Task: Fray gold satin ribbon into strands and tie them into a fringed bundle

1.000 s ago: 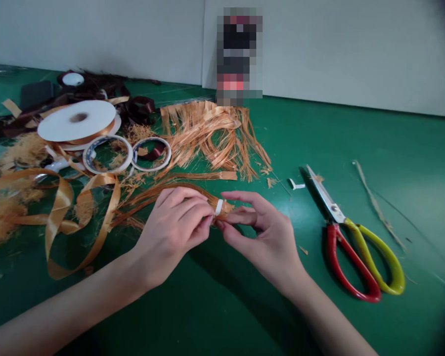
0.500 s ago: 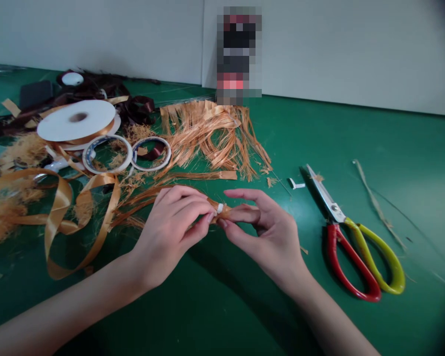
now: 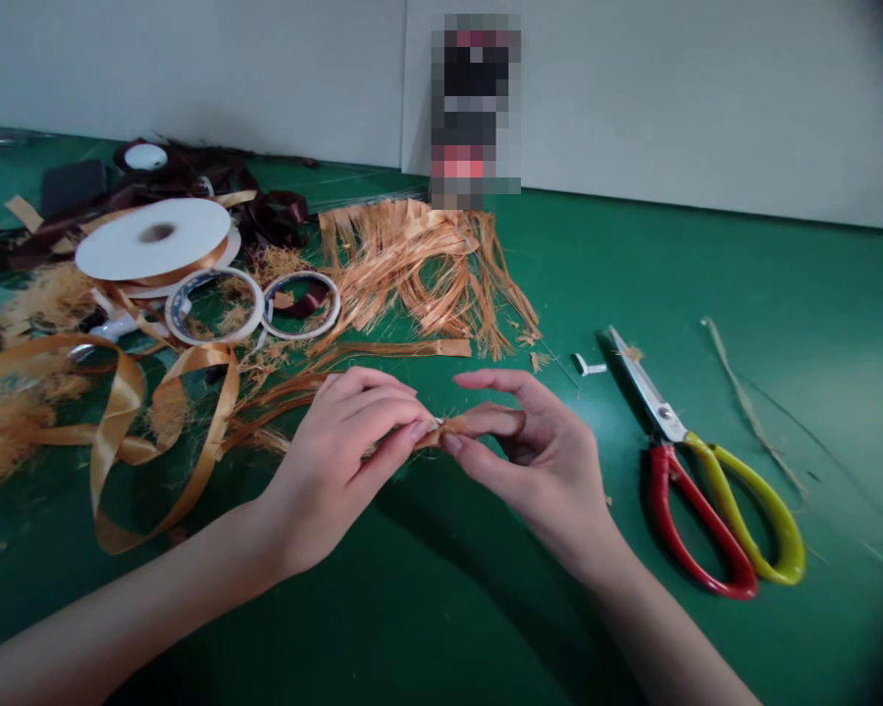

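Between my left hand [image 3: 345, 446] and my right hand [image 3: 541, 456], a small bundle of frayed copper ribbon [image 3: 441, 432] is pinched at the fingertips. Its thin strands [image 3: 272, 404] trail out behind my left hand toward a fringed pile of the same ribbon [image 3: 427, 279]. My right index finger is lifted above the bundle, while the thumb and middle finger press on it. A white band on the bundle is almost hidden by my fingers. Red and yellow-handled scissors [image 3: 699, 500] lie to the right of my right hand, not touching it.
A loose gold satin ribbon [image 3: 122, 446] curls at the left, beyond it a white ribbon spool [image 3: 153, 238], several tape rolls [image 3: 213, 306] and dark brown ribbon [image 3: 272, 218]. All lie on a green mat [image 3: 780, 294] against a pale wall, with a pixelated upright object [image 3: 475, 108] behind.
The white band has slipped almost out of sight as my fingers rolled the bundle. My right index finger has lifted and spread further from the thumb. The bundle sits slightly lower.
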Demonstrator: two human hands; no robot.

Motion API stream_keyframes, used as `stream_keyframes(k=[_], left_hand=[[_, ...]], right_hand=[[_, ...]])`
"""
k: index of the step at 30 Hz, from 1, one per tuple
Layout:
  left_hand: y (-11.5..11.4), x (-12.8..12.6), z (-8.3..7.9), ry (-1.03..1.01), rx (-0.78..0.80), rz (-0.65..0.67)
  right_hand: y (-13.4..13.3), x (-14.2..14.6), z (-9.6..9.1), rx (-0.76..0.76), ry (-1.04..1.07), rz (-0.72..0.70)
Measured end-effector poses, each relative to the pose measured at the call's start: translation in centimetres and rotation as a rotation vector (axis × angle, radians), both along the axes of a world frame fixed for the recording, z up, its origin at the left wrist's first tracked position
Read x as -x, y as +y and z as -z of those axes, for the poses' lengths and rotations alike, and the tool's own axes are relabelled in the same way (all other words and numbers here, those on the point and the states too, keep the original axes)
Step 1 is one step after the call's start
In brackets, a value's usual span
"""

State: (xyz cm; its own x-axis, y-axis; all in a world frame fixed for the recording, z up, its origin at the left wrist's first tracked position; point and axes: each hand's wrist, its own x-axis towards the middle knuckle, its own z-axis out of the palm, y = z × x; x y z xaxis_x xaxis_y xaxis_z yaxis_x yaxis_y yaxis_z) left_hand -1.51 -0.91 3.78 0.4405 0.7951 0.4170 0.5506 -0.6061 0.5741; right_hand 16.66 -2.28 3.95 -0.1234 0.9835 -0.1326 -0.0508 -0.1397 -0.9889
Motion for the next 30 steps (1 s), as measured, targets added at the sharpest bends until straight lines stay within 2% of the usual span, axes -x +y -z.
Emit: stream_keyframes(k=[6,9,11,15,17,20,25,30], left_hand=[[0.04,0.07,-0.06,-0.029,0.035,0.010],[0.06,0.04,-0.07,-0.009,-0.018,0.011],[0.07,-0.02,-0.12,0.039,-0.123,-0.001],[-0.01,-0.12,-0.29,0.185,-0.442,-0.033],[-0.10,-0.13,-0.31,0.237,-0.531,-0.042],[-0.17,-0.14,-0.21,0.223,-0.488,-0.031],[-0.06,-0.25,-0.05,0.104,-0.244,-0.040],[-0.10,-0.31,-0.04,0.093,-0.260,-0.061]], right_hand=[[0.14,-0.15,0.01,0.002,0.026,-0.008],[0.16,-0.14,0.00,-0.017,0.025,-0.012],[0.12,-0.03,0.00,-0.053,0.004,-0.014],[0.07,0.18,0.25,-0.114,-0.044,-0.040],[0.12,0.21,0.42,-0.127,-0.056,-0.044],[0.27,0.17,0.45,-0.098,-0.036,-0.041],[0.42,-0.03,-0.07,-0.011,0.061,-0.075],[0.29,-0.13,-0.04,-0.077,0.003,-0.120]])
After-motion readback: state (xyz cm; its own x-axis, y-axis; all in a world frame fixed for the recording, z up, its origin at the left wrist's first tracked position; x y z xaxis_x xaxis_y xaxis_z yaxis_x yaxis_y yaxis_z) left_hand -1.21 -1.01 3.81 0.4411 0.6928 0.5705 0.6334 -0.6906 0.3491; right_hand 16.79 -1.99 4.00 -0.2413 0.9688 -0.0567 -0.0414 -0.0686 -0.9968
